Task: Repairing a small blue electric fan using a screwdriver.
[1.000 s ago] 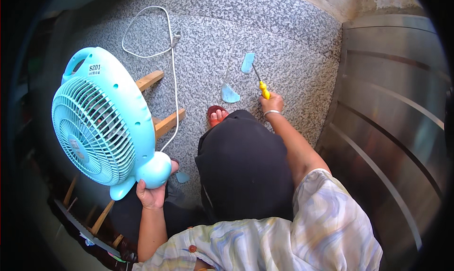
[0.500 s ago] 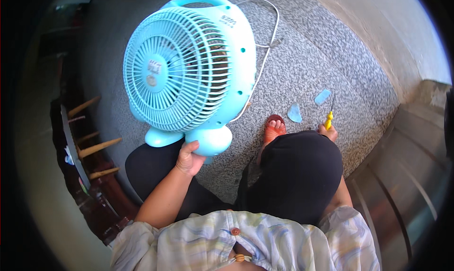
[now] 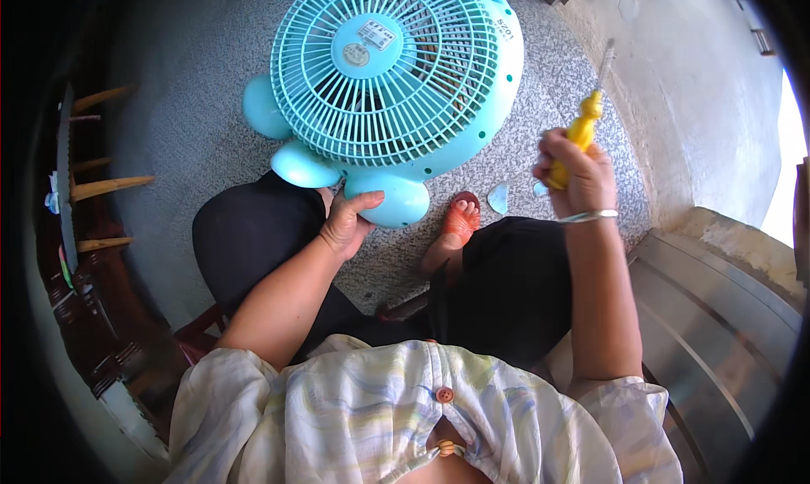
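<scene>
Turquoise plastic fan stands on the speckled floor, its foot gripped by the left hand, arm stretched forward. Right hand, raised with elbow bent, closes around a yellow screwdriver, shaft pointing upward.

One light blue table fan, one yellow-handled screwdriver, two small light blue plastic pieces on the floor, one orange sandal, one silver bangle

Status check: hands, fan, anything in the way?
Left hand grips the light-blue plastic table fan at its foot. Right hand holds yellow-handled screwdriver, raised. Small blue pieces lie by the sandalled foot.
</scene>
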### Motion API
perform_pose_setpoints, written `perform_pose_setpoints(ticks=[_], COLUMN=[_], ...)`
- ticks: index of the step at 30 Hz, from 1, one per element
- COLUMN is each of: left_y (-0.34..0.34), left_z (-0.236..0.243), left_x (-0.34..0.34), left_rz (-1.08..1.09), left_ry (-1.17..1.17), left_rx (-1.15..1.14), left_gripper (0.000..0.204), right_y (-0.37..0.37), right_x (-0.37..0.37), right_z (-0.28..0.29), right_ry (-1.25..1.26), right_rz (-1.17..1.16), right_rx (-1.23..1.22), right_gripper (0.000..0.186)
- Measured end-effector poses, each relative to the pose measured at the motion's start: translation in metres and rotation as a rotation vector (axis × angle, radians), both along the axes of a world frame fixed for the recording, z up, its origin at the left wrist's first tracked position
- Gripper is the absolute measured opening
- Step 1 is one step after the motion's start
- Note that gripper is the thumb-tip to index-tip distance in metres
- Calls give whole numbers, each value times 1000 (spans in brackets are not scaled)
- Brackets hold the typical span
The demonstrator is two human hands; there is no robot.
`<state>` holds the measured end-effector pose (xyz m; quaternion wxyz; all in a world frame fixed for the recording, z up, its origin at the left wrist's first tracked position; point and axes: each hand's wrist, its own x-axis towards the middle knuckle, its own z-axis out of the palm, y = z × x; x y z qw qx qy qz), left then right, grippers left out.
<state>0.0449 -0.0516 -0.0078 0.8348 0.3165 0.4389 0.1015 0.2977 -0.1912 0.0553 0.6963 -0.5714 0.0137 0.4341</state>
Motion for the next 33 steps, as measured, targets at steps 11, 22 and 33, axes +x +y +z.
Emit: perform_pose_setpoints(ticks=[11, 22, 33], left_y=[2, 3, 1], left_z=[-7, -3, -11], left_x=[-7, -6, 0], left_rz=[-16, 40, 12], left_ry=[0, 21, -18], left_rx=[-18, 4, -25], left_gripper=[56, 47, 56], right_y=[45, 45, 39], right_x=[-33, -38, -20], right_z=[-32, -54, -35], right_ry=[148, -38, 63], right_rz=[-42, -7, -141], right_rx=[-319, -302, -226], right_gripper=[14, 14, 15])
